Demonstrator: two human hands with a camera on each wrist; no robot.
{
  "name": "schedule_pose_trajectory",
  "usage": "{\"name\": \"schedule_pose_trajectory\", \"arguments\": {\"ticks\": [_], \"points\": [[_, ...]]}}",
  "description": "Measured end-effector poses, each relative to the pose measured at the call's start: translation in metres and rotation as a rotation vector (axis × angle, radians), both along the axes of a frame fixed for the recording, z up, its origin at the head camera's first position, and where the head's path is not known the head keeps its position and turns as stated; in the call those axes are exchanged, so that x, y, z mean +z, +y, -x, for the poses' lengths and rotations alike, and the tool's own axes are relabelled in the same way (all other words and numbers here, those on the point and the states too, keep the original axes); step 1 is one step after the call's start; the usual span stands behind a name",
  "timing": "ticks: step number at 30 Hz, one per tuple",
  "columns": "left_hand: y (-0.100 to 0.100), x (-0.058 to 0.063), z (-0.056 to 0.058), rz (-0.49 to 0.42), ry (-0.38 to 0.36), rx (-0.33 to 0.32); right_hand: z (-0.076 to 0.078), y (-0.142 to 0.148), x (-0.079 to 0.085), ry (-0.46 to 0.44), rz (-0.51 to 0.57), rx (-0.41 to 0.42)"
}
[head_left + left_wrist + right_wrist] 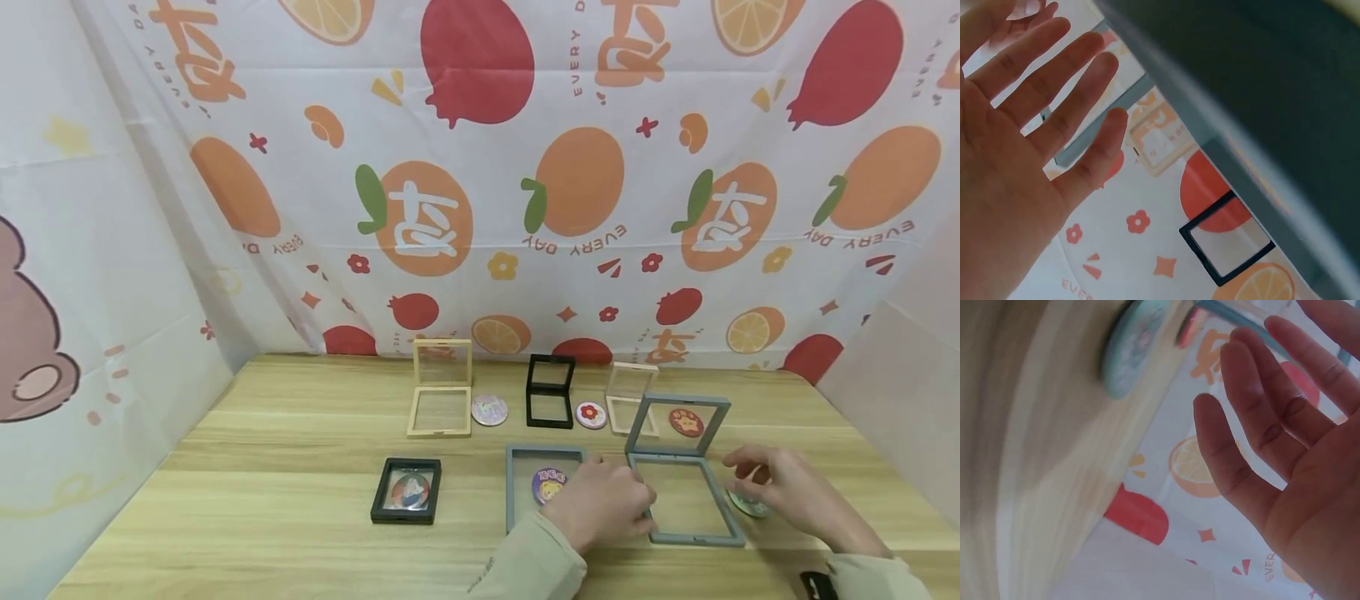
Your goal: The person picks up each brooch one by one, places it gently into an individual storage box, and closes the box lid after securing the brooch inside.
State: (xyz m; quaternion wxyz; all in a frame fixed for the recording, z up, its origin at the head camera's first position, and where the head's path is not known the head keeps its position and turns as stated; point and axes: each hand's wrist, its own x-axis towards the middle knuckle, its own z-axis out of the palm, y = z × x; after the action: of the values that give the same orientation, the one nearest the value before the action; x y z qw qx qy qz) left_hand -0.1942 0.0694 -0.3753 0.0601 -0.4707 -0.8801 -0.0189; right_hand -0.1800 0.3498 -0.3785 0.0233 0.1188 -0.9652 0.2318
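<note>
On the pale wooden tabletop (300, 500), a black square frame (402, 517) contains a round picture badge. Next, a grey-blue square frame (510, 492) outlines a round purple badge (550, 483); the left hand (609, 502) partly covers this frame, fingers spread, gripping nothing. An opened grey-blue frame (696, 540) follows, lid raised. The right hand (783, 492), loosely bent and empty, hovers by a round green badge (750, 507).

I'm looking into a curtained tabletop booth (918, 333): fruit-printed cloth (498, 196) is hanging behind a wood-grain table (285, 467), and a pale sheet (142, 325) is flanking it.
</note>
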Motion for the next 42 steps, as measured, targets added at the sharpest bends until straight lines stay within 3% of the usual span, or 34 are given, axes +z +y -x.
{"name": "schedule_pose_trajectory", "arguments": {"ticks": [6,13,17,24,36,42], "points": [[0.003,-0.004,-0.003,0.06,0.044,0.006,0.003,0.006,-0.008,-0.003,-0.084,-0.043],[0.003,-0.007,-0.005,0.088,0.005,-0.001,0.004,0.01,-0.019,0.044,-0.131,-0.058],[0.002,-0.009,-0.006,0.09,0.02,0.007,0.003,0.014,-0.023,0.037,-0.133,-0.044],[0.004,-0.011,-0.007,0.107,0.003,0.01,0.001,0.02,-0.026,-0.052,-0.109,-0.059],[0.004,-0.009,-0.006,0.106,-0.016,0.025,0.002,0.015,-0.026,0.003,-0.173,-0.054],[0.005,-0.01,-0.006,0.125,-0.063,0.038,0.003,0.013,-0.024,0.009,-0.191,-0.069]]}}
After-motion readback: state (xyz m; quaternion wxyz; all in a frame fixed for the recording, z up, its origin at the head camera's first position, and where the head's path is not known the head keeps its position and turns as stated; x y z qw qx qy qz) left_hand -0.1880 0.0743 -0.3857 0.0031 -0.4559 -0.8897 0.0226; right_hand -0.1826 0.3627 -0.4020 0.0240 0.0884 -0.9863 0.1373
